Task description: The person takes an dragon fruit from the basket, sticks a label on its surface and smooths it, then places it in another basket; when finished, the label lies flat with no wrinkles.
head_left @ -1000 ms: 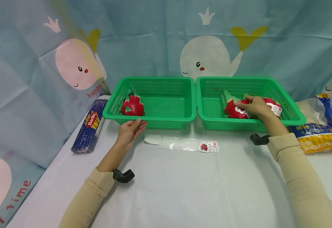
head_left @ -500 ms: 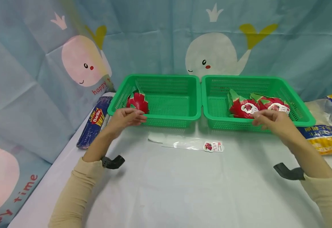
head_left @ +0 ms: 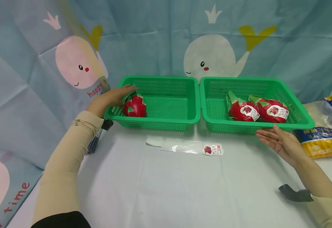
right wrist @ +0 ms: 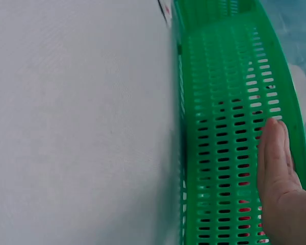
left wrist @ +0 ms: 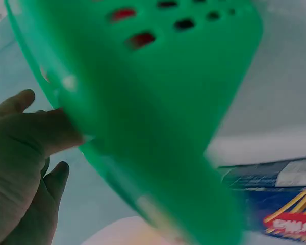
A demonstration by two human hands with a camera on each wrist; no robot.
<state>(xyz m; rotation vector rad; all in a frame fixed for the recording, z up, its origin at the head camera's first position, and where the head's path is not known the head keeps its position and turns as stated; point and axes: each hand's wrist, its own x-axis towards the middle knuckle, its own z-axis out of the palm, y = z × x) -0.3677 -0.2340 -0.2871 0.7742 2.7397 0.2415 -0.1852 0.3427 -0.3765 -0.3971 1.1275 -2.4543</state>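
Baskets (head_left: 166,121) green; dragon fruits (head_left: 135,106) red, green-tipped; curtain (head_left: 154,19) blue, whale-printed; sleeves (head_left: 61,164) beige.

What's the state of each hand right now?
Left hand: open, at the left basket.
Right hand: open, at the front of the right basket.

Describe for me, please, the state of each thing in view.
Left basket, upright, holding one fruit
Right basket, upright, holding two labelled fruits
Plastic strip, flat on the table
Spaghetti, packaged, partly hidden
Bag, bulging; seal unclear
Left hand, at left basket's rim
Right hand, fingers straight, at right basket
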